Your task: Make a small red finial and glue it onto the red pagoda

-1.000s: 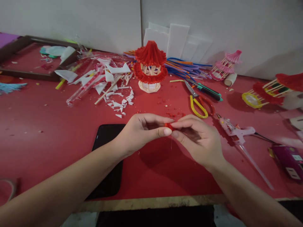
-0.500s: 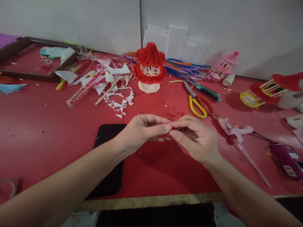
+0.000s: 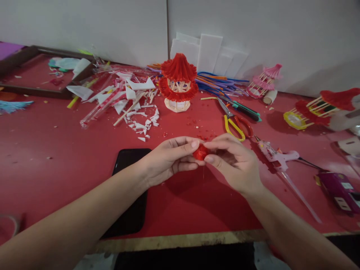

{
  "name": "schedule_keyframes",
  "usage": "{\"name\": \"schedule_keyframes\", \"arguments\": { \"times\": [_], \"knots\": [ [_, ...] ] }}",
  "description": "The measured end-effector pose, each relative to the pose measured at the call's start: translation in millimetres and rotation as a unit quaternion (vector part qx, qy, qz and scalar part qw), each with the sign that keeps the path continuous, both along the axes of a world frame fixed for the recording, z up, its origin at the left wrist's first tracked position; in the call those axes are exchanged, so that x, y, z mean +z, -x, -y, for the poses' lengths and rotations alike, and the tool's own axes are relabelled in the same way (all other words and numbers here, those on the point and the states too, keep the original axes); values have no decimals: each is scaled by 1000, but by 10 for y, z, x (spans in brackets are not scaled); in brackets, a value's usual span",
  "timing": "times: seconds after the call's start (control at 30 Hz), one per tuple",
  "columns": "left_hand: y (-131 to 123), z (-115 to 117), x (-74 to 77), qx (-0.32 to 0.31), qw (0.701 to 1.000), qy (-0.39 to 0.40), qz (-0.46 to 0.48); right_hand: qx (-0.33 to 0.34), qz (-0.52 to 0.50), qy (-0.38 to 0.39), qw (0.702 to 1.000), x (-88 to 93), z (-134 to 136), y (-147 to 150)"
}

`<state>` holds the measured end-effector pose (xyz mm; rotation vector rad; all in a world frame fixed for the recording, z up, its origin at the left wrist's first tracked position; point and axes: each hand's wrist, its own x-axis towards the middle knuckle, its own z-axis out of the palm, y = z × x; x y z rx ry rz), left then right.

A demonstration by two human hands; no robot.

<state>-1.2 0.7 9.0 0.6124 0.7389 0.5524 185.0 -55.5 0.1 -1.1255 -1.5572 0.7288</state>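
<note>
Between my two hands is a small rounded red piece (image 3: 200, 152), its exact kind unclear. My left hand (image 3: 174, 157) grips it from the left, thumb on top and fingers curled beneath. My right hand (image 3: 232, 159) pinches its right side with thumb and fingertips. A thin thread-like strand hangs under it. Red crumbs lie on the table just beyond my fingers. Farther back stands a small tiered pavilion model (image 3: 179, 84) with fuzzy red roofs and pale stick posts. Under my left forearm lies a black phone (image 3: 128, 210).
Right of my hands are scissors (image 3: 234, 127) with yellow and red handles, a cutter (image 3: 246, 111), a pink glue gun (image 3: 278, 155) and a purple power strip (image 3: 339, 191). White foam scraps (image 3: 140, 123) lie left. Pipe cleaners (image 3: 222, 84) and more models (image 3: 295, 119) sit behind.
My fingers have shifted and parted slightly, so more of the red piece shows between them. The view has tilted a little; the table items stay put.
</note>
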Motion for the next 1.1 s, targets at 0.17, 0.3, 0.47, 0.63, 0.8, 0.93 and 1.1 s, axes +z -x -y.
{"name": "schedule_keyframes", "arguments": {
  "times": [0.17,0.3,0.47,0.63,0.8,0.93,1.1],
  "knots": [
    [15,1,-33,-19,999,-30,12,10,18,15,1000,5,-2,1],
    [12,4,-42,-46,998,-45,8,44,-12,36,998,-22,-10,-13],
    [-4,7,-44,-40,998,-55,-8,81,-9,37,996,-59,-18,-24],
    [-14,23,-72,-22,997,-64,-26,64,-12,47,997,-85,-15,-6],
    [-28,54,-76,54,986,-149,-52,-42,-3,53,998,-114,-15,22],
    [-46,55,-81,67,978,-198,-26,-60,113,-44,991,-88,-20,24],
    [-41,52,-74,69,986,-150,9,-57,159,-128,977,-48,-21,15]
  ]
}}
